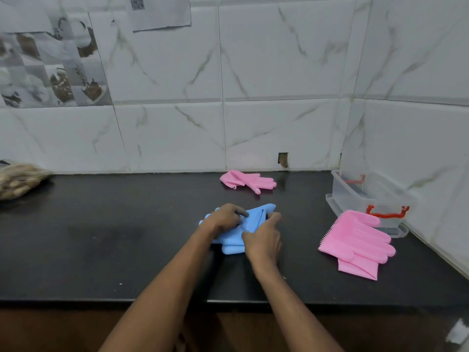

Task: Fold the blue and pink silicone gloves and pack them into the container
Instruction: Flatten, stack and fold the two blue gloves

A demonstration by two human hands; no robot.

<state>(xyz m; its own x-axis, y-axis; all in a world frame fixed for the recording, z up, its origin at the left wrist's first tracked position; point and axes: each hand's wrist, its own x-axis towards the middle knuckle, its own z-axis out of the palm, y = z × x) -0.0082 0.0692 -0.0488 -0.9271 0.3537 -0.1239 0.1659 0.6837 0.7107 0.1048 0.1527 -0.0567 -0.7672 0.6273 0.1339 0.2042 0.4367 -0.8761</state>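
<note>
A blue silicone glove (250, 221) lies partly folded on the black counter (127, 237) in the middle. My left hand (225, 217) presses down on its left part with curled fingers. My right hand (264, 240) pinches its right edge. One pink glove (357, 241) lies flat at the right, its fingers touching the clear plastic container (373, 196) with red latches. A second pink glove (247, 181) lies near the back wall. The container stands open in the right corner.
A mesh bag of brownish items (17, 180) rests at the far left of the counter. Tiled walls close the back and right side. The counter's front edge (101, 302) runs below my forearms.
</note>
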